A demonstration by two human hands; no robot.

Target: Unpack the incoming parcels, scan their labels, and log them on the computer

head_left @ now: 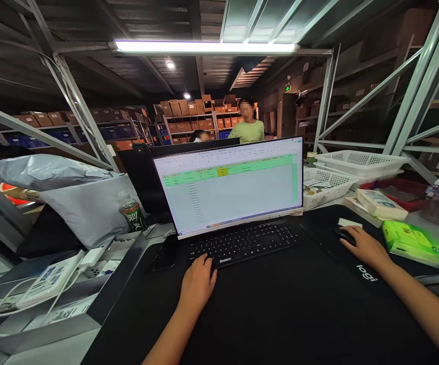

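My left hand [198, 280] rests at the lower left edge of a black keyboard [244, 243], fingers stretched forward with their tips by the keys and nothing held. On the right, my right hand [366, 247] lies over a black computer mouse [344, 236], its fingers curved around it; much of the mouse is hidden underneath. Behind the keyboard stands a monitor [238, 192] showing a spreadsheet with green and yellow rows at the top. Both forearms lie across a black desk mat [265, 314] with a white logo near my right wrist.
A green tissue pack [412, 242] and small boxes [381, 204] lie right of the mouse, before white baskets [360, 162]. To the left are a drink bottle [132, 214], a grey plastic bag [86, 208] and a divided tray [105, 304]. A person [248, 129] stands behind the monitor.
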